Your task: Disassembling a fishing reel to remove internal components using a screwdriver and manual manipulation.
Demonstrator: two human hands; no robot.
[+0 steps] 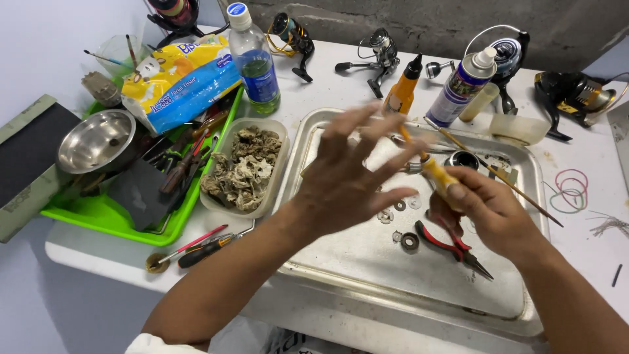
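Left hand [350, 174]: we see it blurred above the metal tray [327, 128], fingers spread, grip open on nothing.
Right hand [488, 210]: grip closed round a yellow-handled screwdriver [438, 174], held over the tray's middle, tip pointing up-left.
Tray floor: washers [385, 215] and a small ring lie loose, red-handled pliers [452, 244] just under our right hand.
Bench [314, 92]: plastic tub of rags [244, 167] sits left of the tray, spray can [462, 85] stands behind it.
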